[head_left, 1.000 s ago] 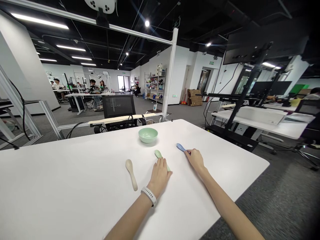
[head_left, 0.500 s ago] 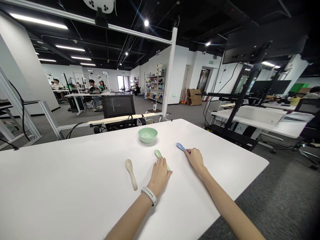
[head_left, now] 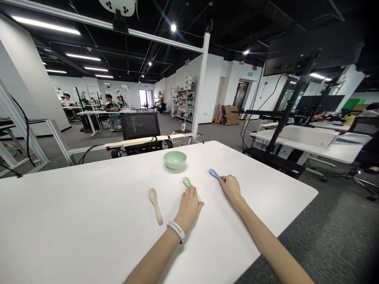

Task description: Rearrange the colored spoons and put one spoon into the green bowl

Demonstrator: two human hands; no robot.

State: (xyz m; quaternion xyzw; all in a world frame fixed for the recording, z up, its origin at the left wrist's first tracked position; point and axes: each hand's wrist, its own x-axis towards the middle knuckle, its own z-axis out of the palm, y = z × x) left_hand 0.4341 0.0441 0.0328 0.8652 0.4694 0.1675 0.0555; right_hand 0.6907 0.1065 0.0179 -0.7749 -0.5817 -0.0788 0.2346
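On the white table (head_left: 89, 221) my left hand (head_left: 189, 205), with a white wristband, lies palm down over the handle of a green spoon (head_left: 187, 182). Its fingers are together and closed about the handle, and the spoon's bowl sticks out ahead of the fingertips. My right hand (head_left: 232, 188) rests on the table with its fingers curled on the handle of a blue spoon (head_left: 213, 173), whose bowl points away to the left. A cream spoon (head_left: 155, 199) lies loose to the left of my left hand. A green bowl (head_left: 175, 159) stands beyond the spoons.
The table's right edge (head_left: 308, 191) drops to grey carpet. Behind the table stand a black office chair (head_left: 140, 128) and an aluminium frame post (head_left: 201, 86). A monitor stand (head_left: 284, 114) and another white desk (head_left: 314, 144) are at the right. People sit at desks far back left.
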